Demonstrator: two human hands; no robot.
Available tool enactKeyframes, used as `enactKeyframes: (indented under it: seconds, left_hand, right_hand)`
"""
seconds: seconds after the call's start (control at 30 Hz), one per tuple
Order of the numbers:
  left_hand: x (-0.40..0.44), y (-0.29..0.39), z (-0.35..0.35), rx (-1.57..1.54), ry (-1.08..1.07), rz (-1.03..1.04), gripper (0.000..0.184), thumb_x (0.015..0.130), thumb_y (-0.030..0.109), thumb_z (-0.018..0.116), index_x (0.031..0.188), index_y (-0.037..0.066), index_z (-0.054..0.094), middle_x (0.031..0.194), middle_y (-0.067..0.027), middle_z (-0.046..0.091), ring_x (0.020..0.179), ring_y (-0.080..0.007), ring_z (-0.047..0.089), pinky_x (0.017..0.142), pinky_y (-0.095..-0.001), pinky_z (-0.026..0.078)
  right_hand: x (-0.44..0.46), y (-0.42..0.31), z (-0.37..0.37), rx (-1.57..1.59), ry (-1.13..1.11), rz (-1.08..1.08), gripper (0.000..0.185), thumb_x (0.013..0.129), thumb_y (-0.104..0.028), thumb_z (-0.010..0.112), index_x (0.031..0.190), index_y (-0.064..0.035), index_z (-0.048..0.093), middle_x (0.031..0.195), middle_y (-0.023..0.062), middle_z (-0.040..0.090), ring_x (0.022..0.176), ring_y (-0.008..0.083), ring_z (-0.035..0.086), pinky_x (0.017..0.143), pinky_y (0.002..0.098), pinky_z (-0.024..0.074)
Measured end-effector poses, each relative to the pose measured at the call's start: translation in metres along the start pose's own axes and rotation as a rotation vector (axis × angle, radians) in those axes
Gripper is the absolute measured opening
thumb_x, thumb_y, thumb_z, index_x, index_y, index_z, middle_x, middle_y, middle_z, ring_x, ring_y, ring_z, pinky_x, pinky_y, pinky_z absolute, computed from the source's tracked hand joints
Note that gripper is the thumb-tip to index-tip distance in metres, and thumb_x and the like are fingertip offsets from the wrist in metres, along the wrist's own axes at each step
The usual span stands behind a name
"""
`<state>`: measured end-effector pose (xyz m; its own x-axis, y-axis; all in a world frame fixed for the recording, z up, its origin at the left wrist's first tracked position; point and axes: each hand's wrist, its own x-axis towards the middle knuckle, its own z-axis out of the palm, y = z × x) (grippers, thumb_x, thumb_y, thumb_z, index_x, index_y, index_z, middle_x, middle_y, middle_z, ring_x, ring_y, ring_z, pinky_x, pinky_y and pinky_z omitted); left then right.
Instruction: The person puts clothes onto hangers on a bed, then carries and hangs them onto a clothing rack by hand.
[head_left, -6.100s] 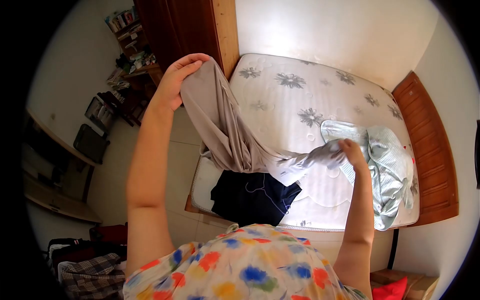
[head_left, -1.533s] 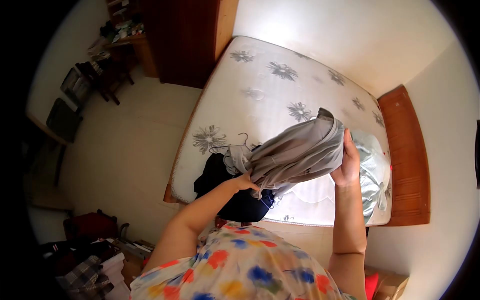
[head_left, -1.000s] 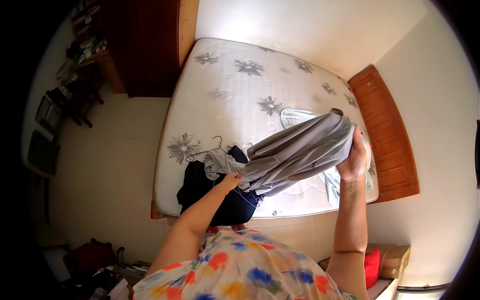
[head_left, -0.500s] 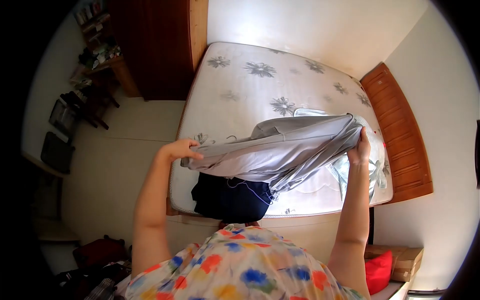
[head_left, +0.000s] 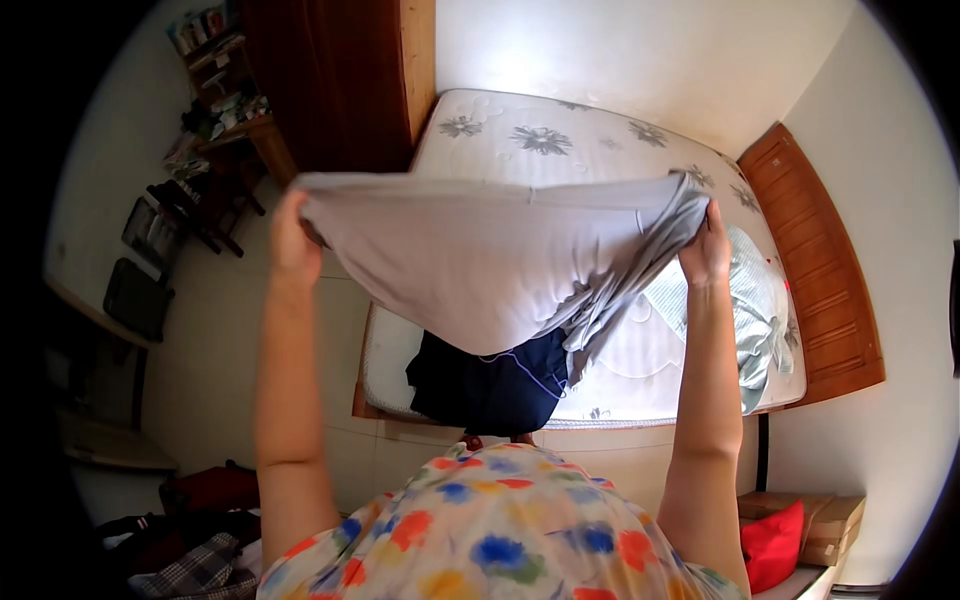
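Observation:
A light grey garment (head_left: 470,250) hangs stretched between my two hands above the near part of the mattress (head_left: 640,360); its exact kind I cannot make out. My left hand (head_left: 297,245) grips its left end. At the other end my right hand (head_left: 706,248) is closed around bunched cloth. Below the cloth lies a dark navy garment (head_left: 485,385) at the mattress's near edge, with a thin purple hanger (head_left: 540,378) partly showing over it. Pale striped clothing (head_left: 755,320) lies right of my right hand, by the headboard.
The wooden headboard (head_left: 815,270) stands on the right and a dark wardrobe (head_left: 325,90) at the back left. A cluttered desk (head_left: 255,135) and a chair (head_left: 215,205) are farther left. Clothes (head_left: 200,565) are piled low left; a cardboard box (head_left: 830,530) and red cushion (head_left: 775,545) sit low right.
Both hands have risen, my left hand farther and also outward to the left. The grey garment is now spread wider and hangs in a broad sag. The navy garment stays on the bed.

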<state>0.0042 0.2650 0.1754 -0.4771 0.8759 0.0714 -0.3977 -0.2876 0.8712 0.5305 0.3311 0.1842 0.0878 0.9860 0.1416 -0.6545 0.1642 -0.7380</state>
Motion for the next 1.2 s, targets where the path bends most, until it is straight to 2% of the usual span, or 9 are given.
enactKeyframes:
  seconds: [0.17, 0.27, 0.43, 0.6, 0.73, 0.83, 0.97, 1.1, 1.2]
  left_hand:
    - [-0.04, 0.076, 0.038, -0.178, 0.084, 0.087, 0.039, 0.089, 0.029, 0.052, 0.118, 0.003, 0.053, 0.119, -0.0108, 0.053, 0.112, -0.0237, 0.05, 0.096, -0.0389, 0.041]
    - [-0.04, 0.042, 0.036, -0.173, 0.159, -0.162, 0.041, 0.089, 0.034, 0.052, 0.118, 0.005, 0.052, 0.118, -0.0074, 0.056, 0.108, -0.0241, 0.053, 0.096, -0.0384, 0.041]
    - [-0.084, -0.017, 0.06, -0.145, -0.173, -0.284, 0.039, 0.09, 0.033, 0.055, 0.117, 0.004, 0.053, 0.112, -0.007, 0.058, 0.105, -0.0197, 0.055, 0.094, -0.035, 0.043]
    - [-0.116, -0.09, 0.09, 0.225, -0.338, -0.328, 0.057, 0.08, 0.022, 0.07, 0.126, -0.001, 0.044, 0.116, -0.0109, 0.054, 0.109, -0.0186, 0.051, 0.098, -0.0322, 0.038]
    - [-0.095, -0.157, 0.051, 0.237, -0.153, -0.453, 0.056, 0.08, 0.026, 0.07, 0.122, -0.002, 0.046, 0.115, -0.0131, 0.054, 0.11, -0.0196, 0.051, 0.096, -0.031, 0.038]
    - [-0.07, -0.182, 0.016, 0.152, 0.181, -0.435, 0.042, 0.084, 0.024, 0.064, 0.116, 0.0, 0.052, 0.111, -0.0114, 0.058, 0.107, -0.0201, 0.054, 0.094, -0.0324, 0.041]
    - [-0.063, -0.143, 0.023, -0.212, 0.252, -0.273, 0.034, 0.089, 0.021, 0.055, 0.117, 0.001, 0.051, 0.117, -0.01, 0.056, 0.11, -0.0223, 0.053, 0.093, -0.0383, 0.043]
    - [-0.07, -0.159, 0.035, -0.133, 0.45, -0.163, 0.032, 0.091, 0.02, 0.052, 0.117, 0.001, 0.051, 0.12, -0.0095, 0.054, 0.111, -0.023, 0.052, 0.093, -0.0403, 0.044]
    - [-0.081, -0.185, 0.019, -0.12, 0.612, -0.254, 0.036, 0.091, 0.021, 0.051, 0.121, 0.001, 0.049, 0.122, -0.0104, 0.053, 0.113, -0.0245, 0.051, 0.096, -0.0413, 0.041]
  right_hand:
    - [-0.007, 0.001, 0.076, 0.021, -0.152, -0.017, 0.038, 0.099, -0.029, 0.033, 0.122, -0.0008, 0.047, 0.119, 0.0113, 0.055, 0.11, 0.0238, 0.052, 0.097, 0.0378, 0.0403]
    - [-0.004, 0.032, 0.092, -0.073, -0.112, 0.111, 0.037, 0.099, -0.03, 0.033, 0.115, -0.0016, 0.05, 0.111, 0.0138, 0.058, 0.104, 0.0239, 0.055, 0.094, 0.0386, 0.0423]
    - [-0.038, 0.087, 0.143, -0.125, -0.339, 0.289, 0.031, 0.097, -0.03, 0.038, 0.107, -0.005, 0.054, 0.095, 0.0068, 0.059, 0.086, 0.0168, 0.056, 0.078, 0.0316, 0.0471]
    - [-0.057, 0.162, 0.152, -0.558, -0.67, 0.466, 0.035, 0.094, -0.034, 0.049, 0.112, -0.005, 0.058, 0.103, 0.0052, 0.06, 0.097, 0.0135, 0.054, 0.085, 0.0278, 0.0445]
    - [-0.036, 0.189, 0.097, -0.579, -0.77, 0.47, 0.029, 0.093, -0.026, 0.052, 0.11, -0.0038, 0.06, 0.107, 0.0063, 0.06, 0.097, 0.0142, 0.057, 0.086, 0.0281, 0.0454]
    - [-0.013, 0.198, 0.033, -0.593, -0.477, 0.617, 0.027, 0.091, -0.027, 0.053, 0.105, -0.0062, 0.061, 0.094, 0.004, 0.062, 0.087, 0.0148, 0.059, 0.08, 0.0279, 0.0461]
    - [0.016, 0.258, -0.105, -0.688, -0.133, 0.883, 0.028, 0.089, -0.027, 0.053, 0.108, -0.0078, 0.059, 0.098, 0.0063, 0.064, 0.079, 0.0147, 0.061, 0.072, 0.0277, 0.0481]
    - [0.017, 0.331, -0.206, -0.676, -0.058, 1.057, 0.025, 0.09, -0.024, 0.052, 0.109, -0.0075, 0.056, 0.097, 0.0082, 0.064, 0.078, 0.0165, 0.062, 0.069, 0.0299, 0.0498]
    - [0.014, 0.384, -0.244, -0.712, -0.002, 1.127, 0.024, 0.09, -0.022, 0.05, 0.108, -0.0076, 0.056, 0.096, 0.0084, 0.064, 0.077, 0.0169, 0.062, 0.066, 0.0293, 0.0497]
